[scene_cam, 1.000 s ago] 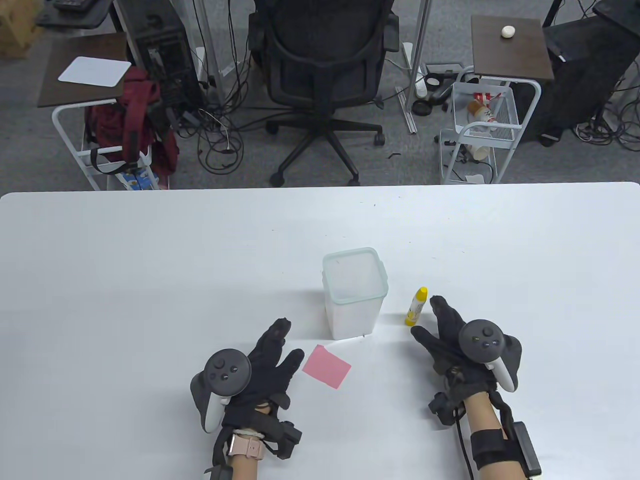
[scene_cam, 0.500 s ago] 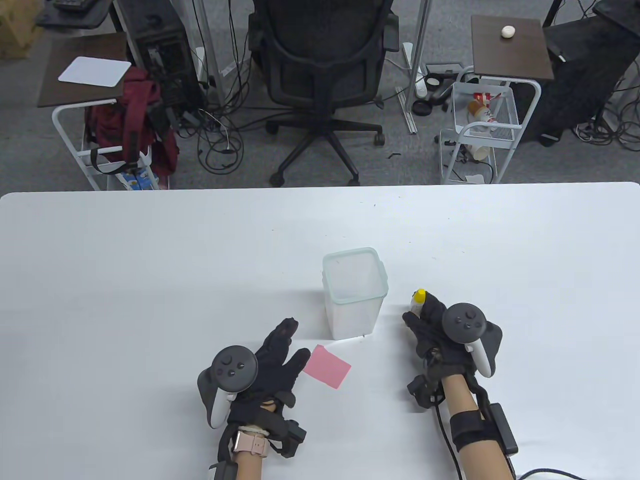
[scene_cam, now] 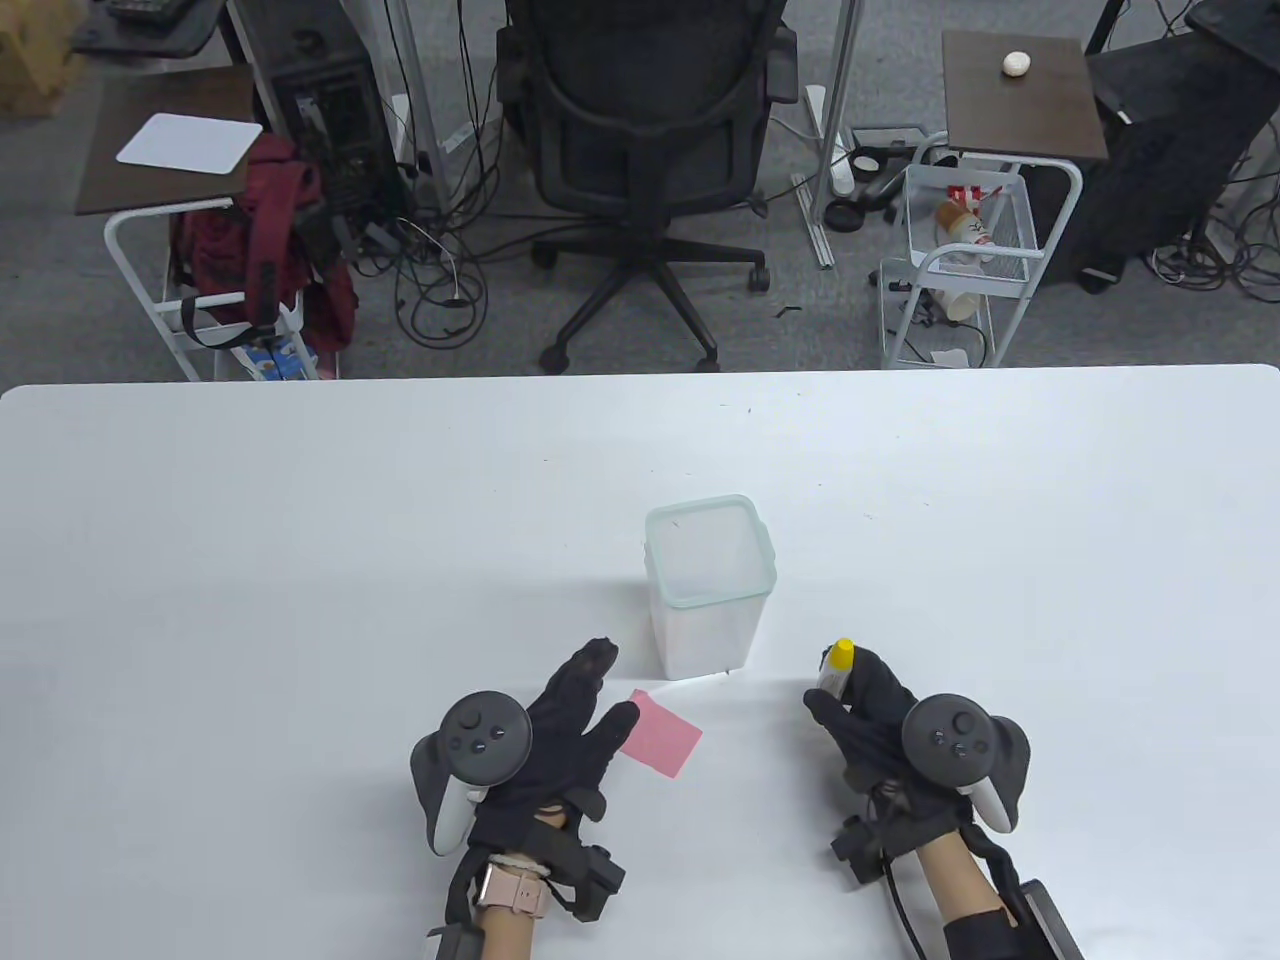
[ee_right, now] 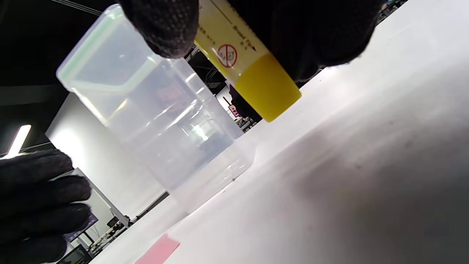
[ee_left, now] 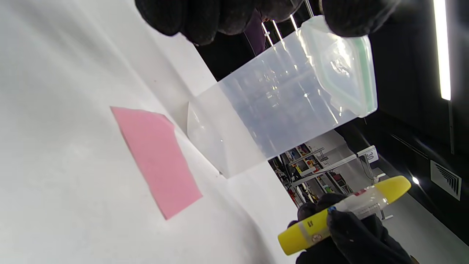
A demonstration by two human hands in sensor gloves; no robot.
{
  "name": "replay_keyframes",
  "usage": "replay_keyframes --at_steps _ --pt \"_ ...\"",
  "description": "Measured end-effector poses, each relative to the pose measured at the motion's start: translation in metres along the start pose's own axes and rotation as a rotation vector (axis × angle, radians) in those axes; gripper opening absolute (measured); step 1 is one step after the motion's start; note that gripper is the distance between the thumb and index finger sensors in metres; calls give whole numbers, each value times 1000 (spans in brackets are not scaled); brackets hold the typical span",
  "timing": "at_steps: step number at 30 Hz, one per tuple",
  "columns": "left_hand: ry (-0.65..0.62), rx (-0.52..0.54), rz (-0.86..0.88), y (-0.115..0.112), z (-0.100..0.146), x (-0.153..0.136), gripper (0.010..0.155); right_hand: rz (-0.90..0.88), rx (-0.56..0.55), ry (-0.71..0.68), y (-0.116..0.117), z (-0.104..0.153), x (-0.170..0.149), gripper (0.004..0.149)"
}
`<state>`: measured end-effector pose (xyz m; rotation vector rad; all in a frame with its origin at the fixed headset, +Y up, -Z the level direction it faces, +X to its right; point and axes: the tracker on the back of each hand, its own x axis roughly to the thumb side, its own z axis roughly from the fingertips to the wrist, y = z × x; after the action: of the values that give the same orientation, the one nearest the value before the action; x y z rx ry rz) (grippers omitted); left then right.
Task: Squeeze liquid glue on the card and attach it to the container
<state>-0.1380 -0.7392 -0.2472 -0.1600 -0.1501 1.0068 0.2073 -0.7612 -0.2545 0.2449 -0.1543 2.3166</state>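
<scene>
A pink card (scene_cam: 663,736) lies flat on the white table (scene_cam: 300,560), just in front of a clear plastic container (scene_cam: 710,585) with a green-rimmed lid. My right hand (scene_cam: 868,705) grips a yellow glue tube (scene_cam: 836,667) and holds it above the table, right of the container. The tube also shows in the left wrist view (ee_left: 344,214) and the right wrist view (ee_right: 249,69). My left hand (scene_cam: 590,705) is open, fingers spread, at the card's left edge. The card (ee_left: 155,159) and container (ee_left: 285,106) show in the left wrist view.
An office chair (scene_cam: 650,140) stands beyond the table's far edge, with wire carts (scene_cam: 960,260) and a red backpack (scene_cam: 265,240) on the floor to either side.
My right hand closed around the glue tube, lifted it and drew it back toward me. My left hand slid forward and right toward the card's edge.
</scene>
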Motion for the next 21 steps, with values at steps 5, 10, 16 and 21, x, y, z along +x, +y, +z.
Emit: replay_keyframes --at_steps 5,10,16,21 --pt "-44 -7 -30 -3 2 11 74 -35 26 -64 7 5 14 57" --pt "-105 -38 -18 -11 4 24 73 -76 63 -126 15 11 30 57" --pt "-216 -69 -15 -21 9 52 74 -86 116 -224 24 18 48 57" --pt "-291 -133 -30 -37 11 70 75 -59 180 -284 30 20 55 57"
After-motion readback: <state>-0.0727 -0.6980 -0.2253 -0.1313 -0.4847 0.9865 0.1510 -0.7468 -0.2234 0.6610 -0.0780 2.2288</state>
